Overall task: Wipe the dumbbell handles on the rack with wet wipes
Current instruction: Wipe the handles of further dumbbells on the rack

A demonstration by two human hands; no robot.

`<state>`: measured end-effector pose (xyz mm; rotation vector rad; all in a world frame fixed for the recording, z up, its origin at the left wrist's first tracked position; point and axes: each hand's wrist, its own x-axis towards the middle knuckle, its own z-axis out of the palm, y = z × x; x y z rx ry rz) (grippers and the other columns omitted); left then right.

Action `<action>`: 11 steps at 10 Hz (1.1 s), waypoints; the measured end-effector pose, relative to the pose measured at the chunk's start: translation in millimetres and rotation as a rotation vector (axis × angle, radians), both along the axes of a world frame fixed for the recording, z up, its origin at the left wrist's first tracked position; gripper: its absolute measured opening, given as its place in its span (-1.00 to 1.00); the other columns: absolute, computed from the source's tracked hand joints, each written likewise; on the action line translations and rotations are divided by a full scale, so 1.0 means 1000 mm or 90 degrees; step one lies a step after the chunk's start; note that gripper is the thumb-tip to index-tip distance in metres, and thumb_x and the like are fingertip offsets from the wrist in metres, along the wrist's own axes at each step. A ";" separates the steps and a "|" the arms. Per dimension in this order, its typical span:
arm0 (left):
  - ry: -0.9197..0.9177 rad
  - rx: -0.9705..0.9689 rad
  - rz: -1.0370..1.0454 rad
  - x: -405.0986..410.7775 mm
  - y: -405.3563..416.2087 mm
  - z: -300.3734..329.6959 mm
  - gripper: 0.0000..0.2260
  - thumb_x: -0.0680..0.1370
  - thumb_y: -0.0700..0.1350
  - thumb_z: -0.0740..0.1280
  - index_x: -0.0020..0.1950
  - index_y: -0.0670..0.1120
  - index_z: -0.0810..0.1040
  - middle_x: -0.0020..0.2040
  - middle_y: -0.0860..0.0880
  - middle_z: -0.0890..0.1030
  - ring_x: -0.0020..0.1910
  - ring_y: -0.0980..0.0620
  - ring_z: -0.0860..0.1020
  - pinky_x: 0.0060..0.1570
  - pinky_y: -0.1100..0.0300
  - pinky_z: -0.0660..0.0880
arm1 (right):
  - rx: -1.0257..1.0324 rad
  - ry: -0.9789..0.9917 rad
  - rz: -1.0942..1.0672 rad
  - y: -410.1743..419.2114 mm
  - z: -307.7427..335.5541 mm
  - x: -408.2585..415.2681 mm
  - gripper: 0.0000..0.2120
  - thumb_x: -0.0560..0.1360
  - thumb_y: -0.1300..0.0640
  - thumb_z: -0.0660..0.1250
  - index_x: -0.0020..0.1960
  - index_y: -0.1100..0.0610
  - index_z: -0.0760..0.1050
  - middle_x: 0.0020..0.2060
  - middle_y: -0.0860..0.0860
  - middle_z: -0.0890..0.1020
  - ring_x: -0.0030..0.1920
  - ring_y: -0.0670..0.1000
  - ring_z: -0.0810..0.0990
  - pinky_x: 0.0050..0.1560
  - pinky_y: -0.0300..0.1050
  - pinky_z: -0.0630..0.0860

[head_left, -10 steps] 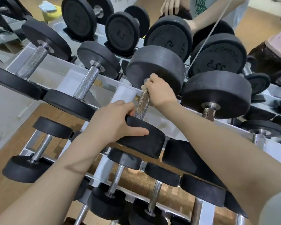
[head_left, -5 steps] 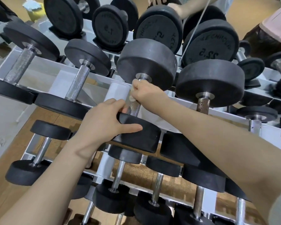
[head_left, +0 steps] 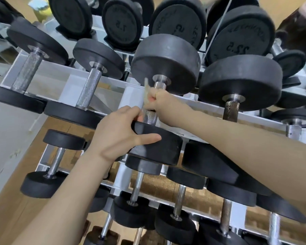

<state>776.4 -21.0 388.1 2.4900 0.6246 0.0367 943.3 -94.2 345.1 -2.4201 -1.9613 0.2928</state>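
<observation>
A person is reaching both bare arms across a white dumbbell rack point(head_left: 198, 105), working on the middle tier. The right hand point(head_left: 160, 101) is curling around the knurled handle point(head_left: 151, 116) of a black dumbbell point(head_left: 166, 62), fingers closed on a crumpled wet wipe point(head_left: 147, 93) that is pressing against the steel, one corner of the wipe sticking up above the knuckles. The left hand point(head_left: 120, 133) is gripping the dumbbell's near weight head point(head_left: 159, 147), fingers hooking over its top edge beside the handle and the thumb lying flat along its rim.

The handle's long axis is running away from the camera and slightly upward, from the near head to the larger-looking far head, across the rack's white rails. A short stretch of bare handle is showing above the right hand and another below it.

Neighbouring dumbbells are lying parallel on both sides: a silver-handled one point(head_left: 88, 91) to the left, a rust-darkened one point(head_left: 230, 109) to the right, with a clear gap between handles but the weight heads crowding close together. Smaller dumbbells are filling the lower tier point(head_left: 136, 190), and upright ones are standing along the top.
</observation>
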 end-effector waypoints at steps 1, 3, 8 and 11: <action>0.004 0.004 -0.011 -0.001 0.001 0.000 -0.50 0.18 0.43 0.33 -0.23 0.05 0.33 -0.25 0.09 0.42 -0.24 0.12 0.40 -0.31 0.29 0.28 | 0.043 -0.088 0.060 0.003 0.006 0.007 -0.68 0.46 0.43 0.12 -0.01 0.23 0.61 -0.03 0.24 0.54 -0.04 0.16 0.50 -0.05 -0.03 0.33; -0.009 0.007 -0.016 0.001 0.005 -0.005 -0.47 0.09 0.49 0.14 -0.24 0.08 0.31 -0.24 0.11 0.43 -0.23 0.15 0.40 -0.34 0.31 0.27 | 0.207 -0.153 -0.079 0.019 -0.004 0.027 -0.85 0.39 0.41 0.22 -0.14 0.31 0.55 -0.13 0.21 0.56 -0.19 0.21 0.51 -0.25 -0.06 0.46; -0.001 0.014 0.016 0.000 -0.001 0.001 -0.56 0.20 0.33 0.37 -0.22 0.04 0.37 -0.26 0.08 0.43 -0.25 0.11 0.41 -0.30 0.21 0.31 | -0.063 0.649 -0.152 -0.025 0.025 -0.011 -0.74 0.46 0.48 0.20 -0.04 0.27 0.61 -0.13 0.16 0.65 -0.18 -0.09 0.57 -0.02 -0.23 0.54; 0.007 0.015 0.016 0.000 0.000 0.001 -0.50 0.22 0.39 0.37 -0.18 0.02 0.37 -0.22 0.07 0.46 -0.23 0.11 0.42 -0.29 0.22 0.32 | 0.269 0.757 -0.783 -0.011 0.001 0.035 -0.72 0.51 0.35 0.19 -0.27 0.03 0.38 -0.36 -0.08 0.43 -0.51 -0.17 0.44 -0.36 -0.34 0.40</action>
